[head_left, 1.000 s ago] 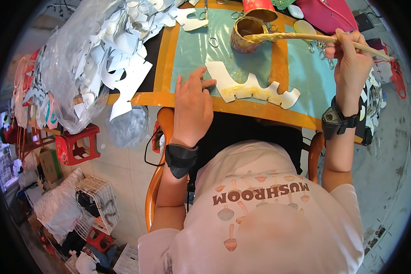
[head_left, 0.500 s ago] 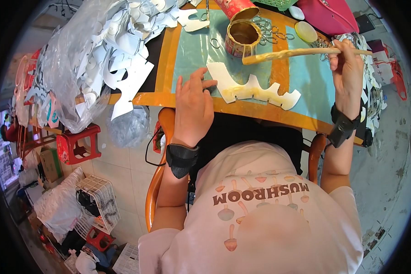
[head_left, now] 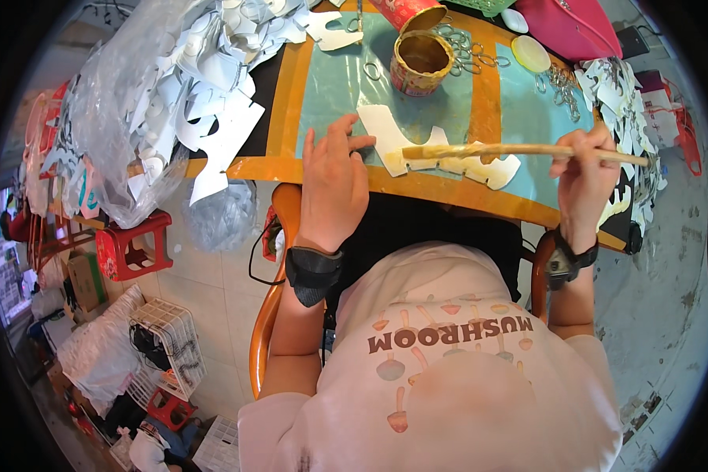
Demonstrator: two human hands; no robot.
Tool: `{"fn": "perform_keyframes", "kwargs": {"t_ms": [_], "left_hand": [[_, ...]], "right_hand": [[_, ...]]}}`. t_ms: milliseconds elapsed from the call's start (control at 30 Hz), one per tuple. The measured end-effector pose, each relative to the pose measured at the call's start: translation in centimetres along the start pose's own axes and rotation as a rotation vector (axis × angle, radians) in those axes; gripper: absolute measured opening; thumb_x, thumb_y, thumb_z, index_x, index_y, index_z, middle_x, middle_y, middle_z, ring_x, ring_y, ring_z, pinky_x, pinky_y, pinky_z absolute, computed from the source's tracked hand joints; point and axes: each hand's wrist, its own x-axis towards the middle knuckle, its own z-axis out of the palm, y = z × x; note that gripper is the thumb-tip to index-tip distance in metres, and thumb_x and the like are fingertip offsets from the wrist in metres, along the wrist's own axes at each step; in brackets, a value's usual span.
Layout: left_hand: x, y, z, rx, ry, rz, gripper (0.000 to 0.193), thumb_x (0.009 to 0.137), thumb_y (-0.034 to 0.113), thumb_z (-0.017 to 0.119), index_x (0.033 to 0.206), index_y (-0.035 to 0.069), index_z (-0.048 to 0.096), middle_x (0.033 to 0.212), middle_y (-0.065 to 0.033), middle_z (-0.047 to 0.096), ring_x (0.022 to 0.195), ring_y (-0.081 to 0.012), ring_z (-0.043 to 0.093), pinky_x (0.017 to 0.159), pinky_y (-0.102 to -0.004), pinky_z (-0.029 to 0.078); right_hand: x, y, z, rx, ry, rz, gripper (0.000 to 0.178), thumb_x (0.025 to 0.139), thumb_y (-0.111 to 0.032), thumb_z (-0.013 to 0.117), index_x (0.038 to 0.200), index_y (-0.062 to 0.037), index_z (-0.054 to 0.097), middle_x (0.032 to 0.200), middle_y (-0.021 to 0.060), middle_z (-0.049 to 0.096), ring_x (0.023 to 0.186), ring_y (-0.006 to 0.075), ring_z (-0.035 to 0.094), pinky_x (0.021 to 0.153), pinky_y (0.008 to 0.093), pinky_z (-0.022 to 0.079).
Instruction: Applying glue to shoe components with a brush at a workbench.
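Note:
My right hand grips the handle of a long wooden glue brush. Its flat, yellowish tip lies over the middle of a white cut-out piece with a scalloped upper edge and yellow smears. That piece lies near the table's front edge. Beside its left end, my left hand rests on the table with fingers outstretched, holding nothing; the index finger reaches close to the piece's edge. Behind the piece stands an open round can, its rim coated in yellow and its inside brown.
At the left, a heap of white cut-outs fills a clear plastic bag. Small metal rings, a round pale lid and a pink bag lie at the back. More cut-outs pile up at the right.
My right hand has come down and nearer, bringing the brush from beside the can's front rim to over the white piece. My left hand stays in place.

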Motion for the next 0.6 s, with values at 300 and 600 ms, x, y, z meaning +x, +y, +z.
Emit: {"fn": "perform_keyframes", "kwargs": {"t_ms": [300,600], "left_hand": [[0.1,0.0,-0.1,-0.005,0.003,-0.009,0.040,0.086,-0.003,0.041,0.125,0.002,0.042,0.103,-0.0099,0.067,0.112,-0.0301,0.053,0.108,-0.0483,0.020],[0.1,0.0,0.0,0.002,0.010,0.001,0.040,0.086,-0.003,0.040,0.125,0.002,0.042,0.103,-0.0098,0.068,0.111,-0.0300,0.054,0.108,-0.0481,0.020]], "right_hand": [[-1.6,0.9,0.9,-0.128,-0.052,0.017,0.021,0.088,0.002,0.056,0.075,-0.0046,0.042,0.064,0.0107,0.060,0.048,0.0114,0.058,0.047,0.0209,0.046],[-1.4,1.0,0.7,-0.118,-0.087,-0.011,0.019,0.087,0.005,0.055,0.076,-0.0043,0.042,0.064,0.0113,0.060,0.048,0.0120,0.057,0.047,0.0210,0.046]]}}
